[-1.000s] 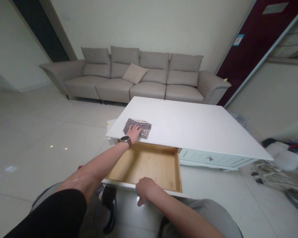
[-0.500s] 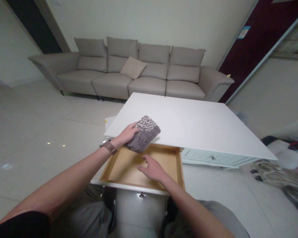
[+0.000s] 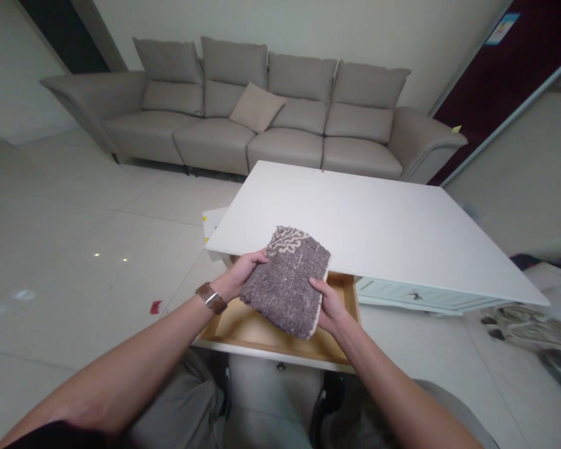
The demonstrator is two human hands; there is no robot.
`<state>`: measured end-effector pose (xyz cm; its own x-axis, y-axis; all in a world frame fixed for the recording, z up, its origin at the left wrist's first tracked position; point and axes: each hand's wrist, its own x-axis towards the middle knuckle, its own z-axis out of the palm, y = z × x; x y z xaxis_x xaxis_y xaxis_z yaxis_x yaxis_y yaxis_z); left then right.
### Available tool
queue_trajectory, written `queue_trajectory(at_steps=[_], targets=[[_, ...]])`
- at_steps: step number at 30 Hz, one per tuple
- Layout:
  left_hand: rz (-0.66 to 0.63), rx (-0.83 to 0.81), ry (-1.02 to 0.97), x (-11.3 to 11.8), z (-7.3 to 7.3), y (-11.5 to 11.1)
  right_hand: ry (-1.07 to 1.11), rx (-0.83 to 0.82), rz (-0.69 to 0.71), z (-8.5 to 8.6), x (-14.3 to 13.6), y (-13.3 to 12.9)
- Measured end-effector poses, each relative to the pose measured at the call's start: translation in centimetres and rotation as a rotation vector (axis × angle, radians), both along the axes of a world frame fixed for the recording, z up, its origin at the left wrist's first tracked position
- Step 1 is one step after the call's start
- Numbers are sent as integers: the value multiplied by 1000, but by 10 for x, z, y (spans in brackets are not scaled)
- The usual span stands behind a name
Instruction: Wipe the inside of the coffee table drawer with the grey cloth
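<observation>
Your right hand (image 3: 331,307) has joined your left hand (image 3: 240,274) on the folded gray cloth (image 3: 287,280), so both grip it at opposite edges. It's held up over the open drawer (image 3: 243,324) at the bench's (image 3: 378,224) near edge, looking better supported.

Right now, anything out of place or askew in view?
Yes: a small red scrap on the floor, left of the open drawer, looks like litter. The cushion on the sofa sits tipped on a corner. The cloth looks normal, held by the left hand and right hand.
</observation>
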<state>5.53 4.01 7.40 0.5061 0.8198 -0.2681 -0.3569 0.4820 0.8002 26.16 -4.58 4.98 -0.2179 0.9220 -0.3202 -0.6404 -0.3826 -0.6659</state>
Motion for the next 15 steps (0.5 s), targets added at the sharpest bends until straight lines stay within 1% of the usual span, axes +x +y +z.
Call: queue_trajectory(at_steps=[2, 3, 5, 6, 7, 8, 9, 10, 11, 12, 13, 15], targets=[[-12, 7, 92, 3, -10, 4, -15, -16, -95, -3, -2, 3], [18, 34, 183, 4, -15, 6, -40, -5, -162, -6, -2, 6], [127, 116, 415, 6, -22, 7, -134, 34, -307, -11, -4, 11], [167, 146, 518, 7, -24, 7, -204, 57, -372, -15, -5, 14], [173, 156, 579, 9, -24, 4, -279, 80, -426, -18, -5, 16], [129, 142, 582, 11, -22, 0, -351, 106, -458, -20, -6, 18], [42, 114, 529, 14, -20, -5, -408, 133, -460, -23, -7, 19], [-59, 78, 444, 18, -17, -11, -445, 160, -434, -25, -9, 20], [-134, 49, 358, 21, -15, -16, -463, 187, -386, -26, -10, 20], [-166, 36, 288, 25, -13, -22, -470, 215, -334, -27, -11, 20], [-159, 39, 240, 29, -12, -26, -477, 244, -289, -28, -13, 19], [-83, 64, 198, 35, -14, -30, -514, 310, -250, -29, -16, 17]])
